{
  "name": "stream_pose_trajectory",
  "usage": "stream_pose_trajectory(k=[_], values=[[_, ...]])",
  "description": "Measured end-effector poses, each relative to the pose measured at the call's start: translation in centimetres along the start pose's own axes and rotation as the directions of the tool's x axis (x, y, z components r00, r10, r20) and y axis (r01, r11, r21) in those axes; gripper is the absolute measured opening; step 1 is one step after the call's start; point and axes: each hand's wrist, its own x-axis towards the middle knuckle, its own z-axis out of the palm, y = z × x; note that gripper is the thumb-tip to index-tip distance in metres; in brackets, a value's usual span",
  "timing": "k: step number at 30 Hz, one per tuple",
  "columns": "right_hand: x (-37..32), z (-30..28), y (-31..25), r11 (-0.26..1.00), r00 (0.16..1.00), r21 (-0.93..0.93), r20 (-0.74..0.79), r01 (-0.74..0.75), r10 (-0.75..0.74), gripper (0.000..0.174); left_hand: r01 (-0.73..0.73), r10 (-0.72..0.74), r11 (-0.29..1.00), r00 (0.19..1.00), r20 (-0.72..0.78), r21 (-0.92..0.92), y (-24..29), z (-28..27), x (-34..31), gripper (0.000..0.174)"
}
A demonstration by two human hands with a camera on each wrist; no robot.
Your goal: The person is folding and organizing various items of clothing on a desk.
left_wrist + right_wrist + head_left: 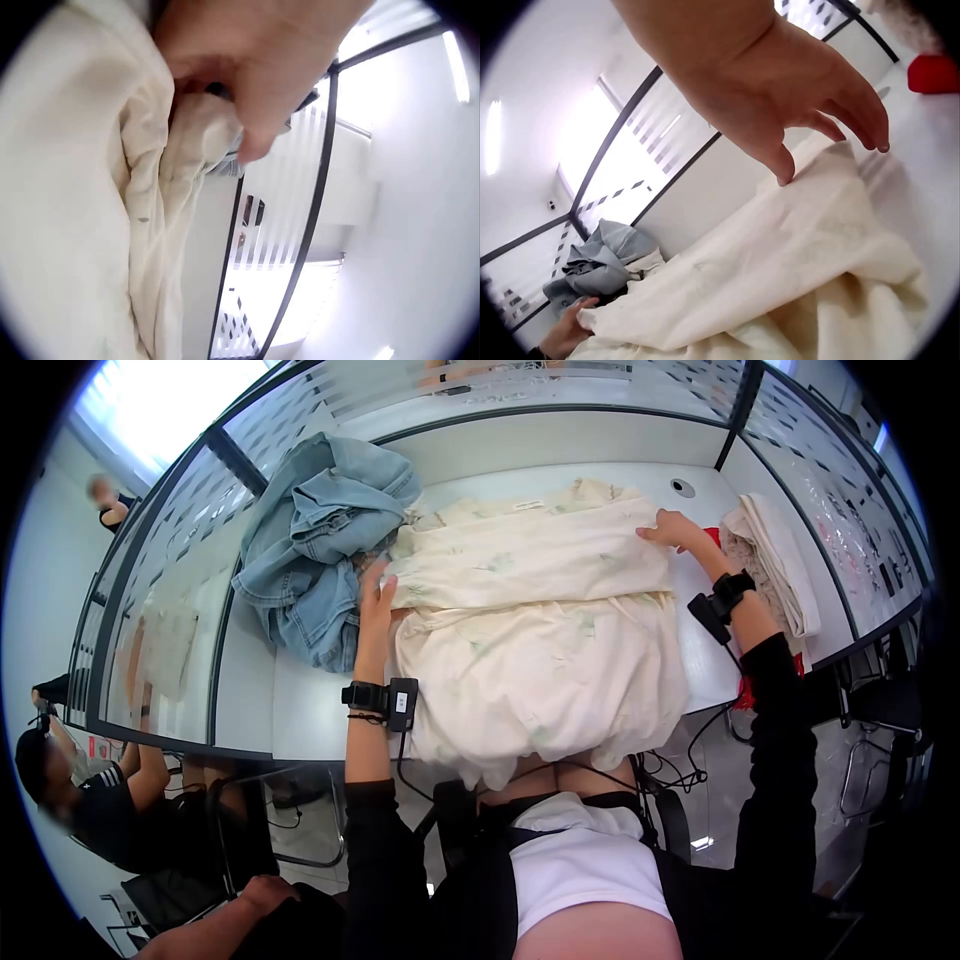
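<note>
A cream garment with a faint green leaf print lies spread on the white desk, its upper part folded into a wide band and its lower end hanging over the front edge. A small label shows near its far edge. At the band's left end, my left hand grips the cloth; the left wrist view has the thumb and fingers around a bunched fold. My right hand pinches the band's far right corner between thumb and forefinger, with the other fingers extended.
A heap of blue denim sits at the desk's left, close beside my left hand. Folded white and beige cloth with something red lies along the right. Low partitions enclose the desk. Cables hang below the front edge. Another person sits at left.
</note>
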Motion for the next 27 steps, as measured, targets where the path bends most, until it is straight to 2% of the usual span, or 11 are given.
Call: stream_pose_trajectory(k=[3, 5, 9, 10, 12, 15, 18, 19, 22, 24, 27], values=[[3.0, 2.1, 2.1, 0.998, 0.994, 0.043, -0.109, 0.034, -0.029, 0.073, 0.106, -0.100, 0.982, 0.994, -0.042, 0.154, -0.8, -0.5, 0.5, 0.044], [4.6, 2.4, 2.8, 0.993, 0.978, 0.099, -0.205, 0.063, -0.042, 0.076, 0.081, -0.060, 0.965, 0.994, -0.089, 0.251, -1.3, -0.8, 1.6, 0.053], [5.1, 1.7, 3.3, 0.851, 0.995, 0.522, -0.101, 0.055, -0.002, 0.073, 0.253, -0.156, 0.890, 0.951, -0.267, 0.380, -1.0, -1.3, 4.9, 0.068], [5.3, 1.6, 3.3, 0.825, 0.992, 0.563, -0.121, 0.044, 0.029, 0.071, 0.246, -0.205, 0.938, 0.961, -0.183, 0.242, -0.8, -1.9, 5.6, 0.075], [5.7, 1.6, 3.4, 0.753, 0.993, 0.658, -0.108, 0.033, 0.050, 0.068, 0.295, -0.289, 0.954, 0.953, -0.088, 0.060, -1.3, -2.9, 8.1, 0.039], [6.8, 1.6, 3.9, 0.643, 1.000, 0.766, -0.014, 0.010, 0.001, 0.065, 0.392, -0.393, 0.920, 0.917, 0.071, 0.022, 1.5, -1.8, 8.3, 0.032], [7.4, 0.8, 3.4, 0.665, 0.998, 0.747, 0.036, 0.007, -0.051, 0.059, 0.541, -0.560, 0.805, 0.829, 0.007, 0.243, 2.6, 0.3, 9.7, 0.034], [6.9, -0.3, 2.9, 0.710, 0.998, 0.704, 0.024, 0.027, -0.063, 0.057, 0.511, -0.551, 0.754, 0.834, -0.026, 0.413, 3.0, 0.8, 10.2, 0.040], [9.4, -1.6, 3.2, 0.832, 0.971, 0.507, -0.190, 0.224, -0.145, 0.044, 0.175, -0.236, 0.933, 0.957, 0.167, 0.316, 3.1, 1.1, 12.1, 0.035], [12.4, -3.0, 3.8, 0.819, 0.927, 0.452, -0.284, 0.355, -0.245, 0.041, 0.118, -0.144, 0.964, 0.985, 0.092, 0.239, 6.1, 2.8, 12.6, 0.036], [16.0, -5.3, 4.9, 0.793, 0.895, 0.469, -0.395, 0.389, -0.205, 0.041, 0.049, -0.064, 0.975, 0.996, 0.063, 0.218, 7.6, 3.1, 14.9, 0.035]])
